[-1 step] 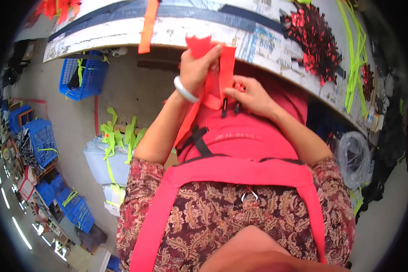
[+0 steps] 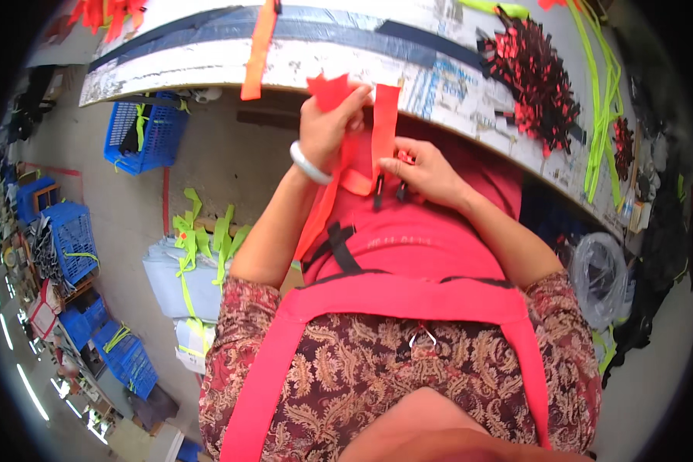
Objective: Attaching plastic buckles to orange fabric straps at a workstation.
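Observation:
My left hand (image 2: 327,131), with a white bracelet at its wrist, is closed on a bunch of bright orange-red fabric strips (image 2: 385,119) just off the table's near edge. One length stands up on its right and loops back below; others trail down over my red apron (image 2: 408,239). Beside it, my right hand (image 2: 430,171) is closed, thumb and fingers pinching small red-and-black tabs (image 2: 405,158) against the strip's lower part. A short black piece (image 2: 378,191) hangs at the strip's bottom. Exactly how the tabs meet the strip is hidden by the fingers.
On the white-topped table (image 2: 439,85) lie a heap of red-and-black tabs (image 2: 533,88), an orange strip (image 2: 259,58) over the near edge, and yellow-green strips (image 2: 597,138). A blue basket (image 2: 145,132) stands on the floor at left, near grey bundles (image 2: 179,281). Coiled clear tubing (image 2: 599,277) is at right.
My left hand and the strip's top end have shifted slightly left and down, as has the whole view a little. Both hands keep their hold.

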